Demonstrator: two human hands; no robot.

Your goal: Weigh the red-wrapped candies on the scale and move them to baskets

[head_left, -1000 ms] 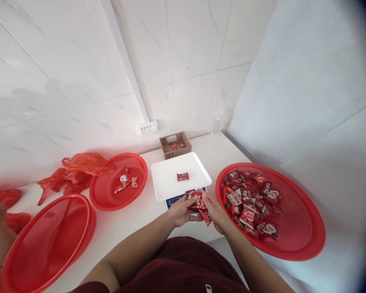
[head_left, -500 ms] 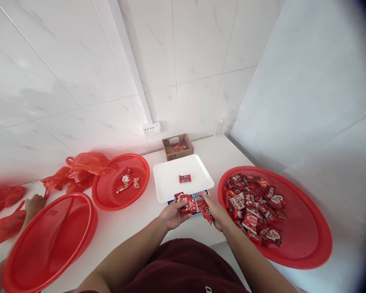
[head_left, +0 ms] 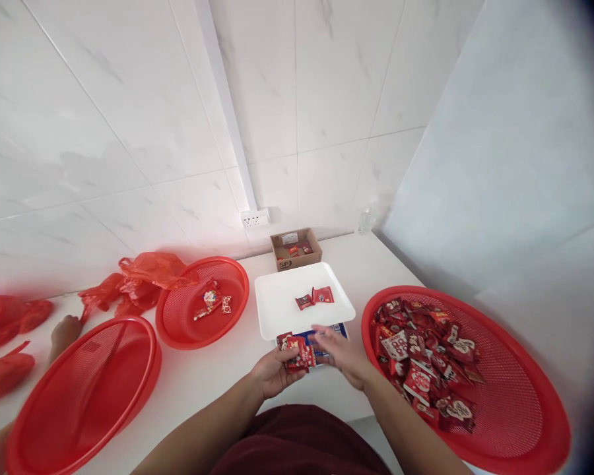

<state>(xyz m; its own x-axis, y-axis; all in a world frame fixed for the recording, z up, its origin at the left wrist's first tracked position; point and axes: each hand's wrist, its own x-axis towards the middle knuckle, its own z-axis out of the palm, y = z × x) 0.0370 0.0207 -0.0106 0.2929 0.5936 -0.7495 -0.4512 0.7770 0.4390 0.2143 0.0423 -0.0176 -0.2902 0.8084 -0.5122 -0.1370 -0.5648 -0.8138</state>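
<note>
Near the held packets [head_left: 304, 355], the right hand [head_left: 344, 357] hovers, fingers spread.

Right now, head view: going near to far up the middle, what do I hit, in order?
Maroon shirt → left hand holding red packets → white tray → cardboard box → tiled wall.

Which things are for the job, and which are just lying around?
Seemingly for the job:
red packets in the left hand
white tray
blue scale
right basket

Probably just lying about:
clear container
near-left basket
</note>
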